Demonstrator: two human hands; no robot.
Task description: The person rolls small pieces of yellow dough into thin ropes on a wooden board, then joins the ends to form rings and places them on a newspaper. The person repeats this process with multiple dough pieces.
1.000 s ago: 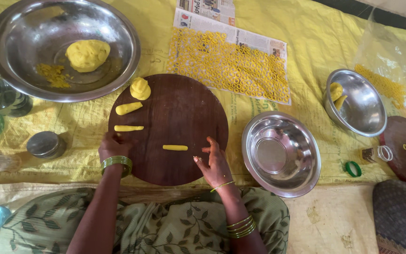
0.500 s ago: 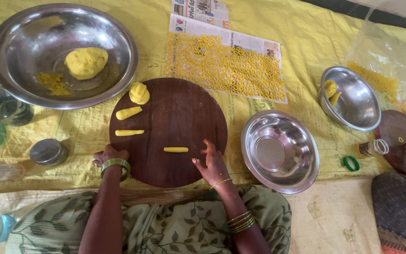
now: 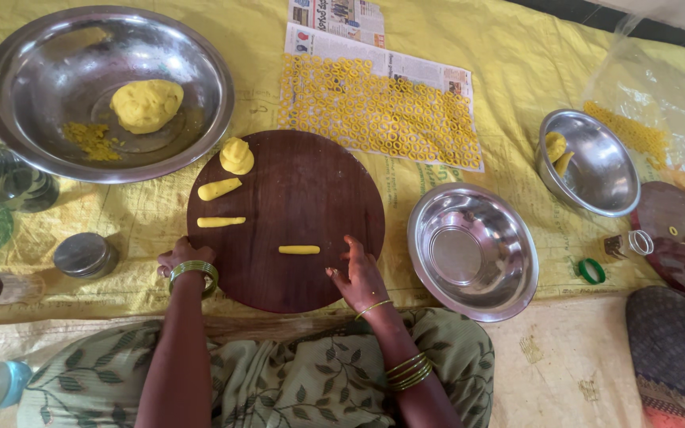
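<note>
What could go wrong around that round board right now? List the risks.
1. The small dough roll lies loose just beside the right hand; a careless press could flatten or break it.
2. The left hand grips the wooden board at its near rim; a tug might roll the two dough pieces off.
3. The empty steel bowl nearly touches the board, so an elbow swing may knock it.

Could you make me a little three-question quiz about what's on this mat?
1. True or false: the right hand grips the small dough stick.
2. How many dough pieces lie on the round wooden board?
3. Where does the left hand rest: A) in the large steel bowl, B) at the board's edge?

Key: 1. False, it lies just beside it. 2. Four. 3. B.
</note>
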